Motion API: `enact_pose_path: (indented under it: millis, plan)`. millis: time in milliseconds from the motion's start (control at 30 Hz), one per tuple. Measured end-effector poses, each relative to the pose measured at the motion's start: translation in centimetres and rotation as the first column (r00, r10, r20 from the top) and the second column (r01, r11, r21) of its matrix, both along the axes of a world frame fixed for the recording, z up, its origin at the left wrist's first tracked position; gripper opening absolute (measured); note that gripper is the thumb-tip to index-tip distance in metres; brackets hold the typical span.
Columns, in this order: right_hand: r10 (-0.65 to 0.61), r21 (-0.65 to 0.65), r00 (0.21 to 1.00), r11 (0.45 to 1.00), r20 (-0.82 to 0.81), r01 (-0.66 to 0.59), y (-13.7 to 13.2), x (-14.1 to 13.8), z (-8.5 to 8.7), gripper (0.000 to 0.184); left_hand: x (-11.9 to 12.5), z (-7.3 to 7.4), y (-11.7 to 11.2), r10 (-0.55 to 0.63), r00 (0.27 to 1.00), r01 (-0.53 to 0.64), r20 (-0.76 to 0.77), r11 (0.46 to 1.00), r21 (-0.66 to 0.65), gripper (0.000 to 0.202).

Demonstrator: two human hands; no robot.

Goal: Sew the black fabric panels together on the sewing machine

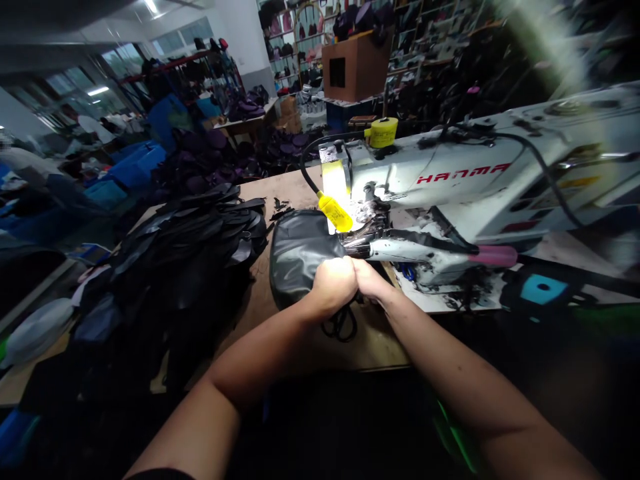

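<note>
A black leather-like bag [300, 250] lies at the arm of a white sewing machine [450, 173], its right edge by the needle area. My left hand [336, 280] is closed on the bag's near right part, knuckles up. Against it, my right hand [369, 279] is also closed at the same edge; its fingertips are mostly hidden. A dark looped strap or cord [343, 327] hangs just below my hands. Over the bag's far right corner, a yellow lamp [336, 212] throws bright light on the needle area.
A heap of black cut pieces [200, 233] covers the left of the wooden table [257, 193]. A pink-sleeved bar [495, 256] juts out at right. Behind are blue bins [135, 163], a brown box [355, 67] and a person [35, 163] at far left.
</note>
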State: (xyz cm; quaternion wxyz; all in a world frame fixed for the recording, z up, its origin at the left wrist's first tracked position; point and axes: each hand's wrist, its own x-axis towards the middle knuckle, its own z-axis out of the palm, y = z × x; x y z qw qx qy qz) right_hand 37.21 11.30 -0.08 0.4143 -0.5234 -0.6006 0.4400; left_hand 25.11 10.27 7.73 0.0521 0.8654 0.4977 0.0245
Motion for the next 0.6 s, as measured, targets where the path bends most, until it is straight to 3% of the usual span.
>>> enact_pose_path:
  millis: [100, 200, 333, 433, 600]
  plan:
    - [0.017, 0.01, 0.999, 1.0, -0.03, -0.016, 1.2, 0.1, -0.3, 0.016, -0.3, -1.9, 0.2, 0.064, 0.99, -0.072, 0.127, 0.996, 0.057, 0.032]
    - [-0.014, 0.01, 0.999, 1.0, 0.043, 0.014, 1.6, -0.2, -0.3, 0.02, -1.0, -3.7, 0.1, 0.131, 0.97, -0.151, 0.203, 0.985, 0.086, 0.042]
    - [-0.157, -0.042, 0.958, 0.984, 0.241, 0.172, 0.1, -1.6, 0.1, 0.018, -2.0, -4.8, -0.7, 0.207, 0.963, -0.215, 0.172, 0.976, 0.028, 0.047]
    - [-0.246, -0.037, 0.908, 0.961, 0.339, 0.274, -1.9, -2.7, -0.3, 0.015, -2.7, -3.9, -1.3, 0.182, 0.983, -0.182, 0.022, 0.983, -0.006, 0.033]
    - [-0.236, 0.008, 0.877, 0.967, 0.418, 0.256, -4.5, -3.0, -1.7, 0.019, -3.3, -0.8, -1.8, -0.014, 0.993, 0.024, -0.119, 0.996, 0.082, 0.021]
